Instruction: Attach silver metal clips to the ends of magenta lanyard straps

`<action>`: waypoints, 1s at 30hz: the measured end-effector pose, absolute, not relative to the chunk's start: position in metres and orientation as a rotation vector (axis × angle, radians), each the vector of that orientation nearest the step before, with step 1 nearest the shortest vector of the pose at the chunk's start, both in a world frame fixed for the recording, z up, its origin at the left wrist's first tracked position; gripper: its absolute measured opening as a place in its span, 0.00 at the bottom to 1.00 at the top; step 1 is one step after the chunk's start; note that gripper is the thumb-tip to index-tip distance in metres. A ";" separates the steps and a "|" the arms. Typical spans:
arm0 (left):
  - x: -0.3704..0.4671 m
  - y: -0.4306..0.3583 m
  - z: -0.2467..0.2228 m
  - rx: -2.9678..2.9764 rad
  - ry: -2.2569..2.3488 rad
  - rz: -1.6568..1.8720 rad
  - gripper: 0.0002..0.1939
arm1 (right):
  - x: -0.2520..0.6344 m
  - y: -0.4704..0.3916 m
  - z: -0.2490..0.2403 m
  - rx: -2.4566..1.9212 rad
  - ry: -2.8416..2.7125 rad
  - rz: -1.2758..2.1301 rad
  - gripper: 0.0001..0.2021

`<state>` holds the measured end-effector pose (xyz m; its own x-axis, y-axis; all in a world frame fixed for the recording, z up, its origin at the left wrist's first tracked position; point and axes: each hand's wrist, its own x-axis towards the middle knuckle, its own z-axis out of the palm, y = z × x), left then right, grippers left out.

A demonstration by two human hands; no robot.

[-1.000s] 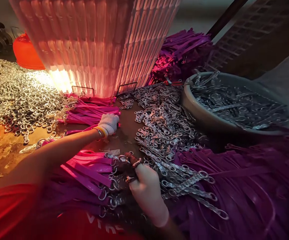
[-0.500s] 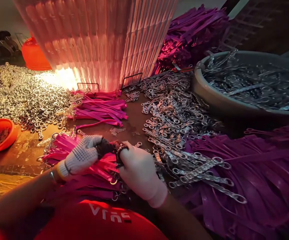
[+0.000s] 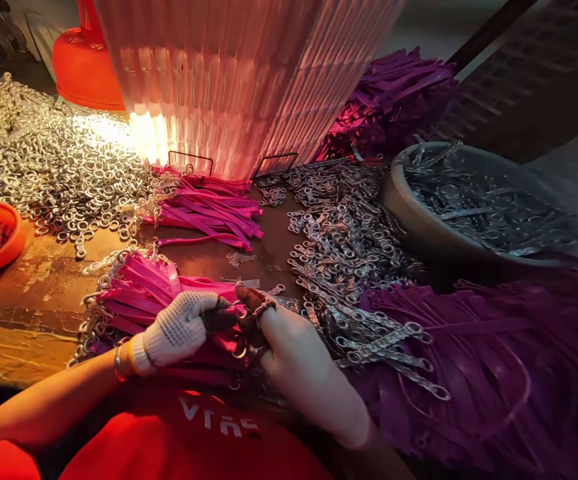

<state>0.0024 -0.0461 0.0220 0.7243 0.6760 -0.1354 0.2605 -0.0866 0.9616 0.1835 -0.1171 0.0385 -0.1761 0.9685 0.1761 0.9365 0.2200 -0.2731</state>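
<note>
My left hand [image 3: 179,328], in a white dotted knit glove with dark coverings on the fingertips, is closed in a pinch. My right hand [image 3: 296,353], also in a white glove with dark finger coverings, meets it fingertip to fingertip, its fingers curled. Whatever sits between the fingers is too dark and small to make out. Directly below and behind both hands lies a bundle of pink straps [image 3: 143,287] with metal links at their left ends. Farther back is a smaller heap of pink straps [image 3: 219,208], laid crosswise on the worktable [image 3: 51,267].
Loose silver links [image 3: 69,170] are heaped at left, near an orange bowl [image 3: 11,250] and an orange lamp [image 3: 86,67]. A corrugated translucent panel [image 3: 209,73] stands behind. To the right are metal chain strips [image 3: 343,233], purple straps [image 3: 469,360] and a grey tub [image 3: 403,190].
My view has shifted and tilted. My right hand has turned, its wrist lower and farther right, with the dark-covered fingers now more visible. Both hands remain together at the fingertips.
</note>
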 end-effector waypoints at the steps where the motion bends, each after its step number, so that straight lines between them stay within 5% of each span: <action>1: 0.001 -0.045 0.025 1.650 0.769 0.413 0.16 | 0.183 -0.116 0.042 -1.802 -2.208 0.219 0.21; 6: -0.006 -0.048 0.023 1.959 0.865 0.482 0.12 | 0.173 -0.104 0.048 -2.031 -2.318 0.274 0.09; 21: -0.013 -0.039 0.013 2.112 0.712 0.471 0.07 | 0.162 -0.112 0.027 -1.634 -2.428 -0.422 0.06; 26: -0.015 -0.025 0.039 2.135 0.578 0.410 0.10 | 0.174 -0.117 0.042 -1.559 -2.486 -0.339 0.05; 30: -0.046 0.004 0.080 2.543 0.785 0.554 0.18 | 0.192 -0.121 0.059 -1.634 -2.425 0.043 0.05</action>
<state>-0.0463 0.0038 0.0799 0.7613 0.6000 0.2459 0.4325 -0.7524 0.4969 0.1917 -0.1213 0.0590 -0.3593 0.9189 0.1626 0.9126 0.3825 -0.1447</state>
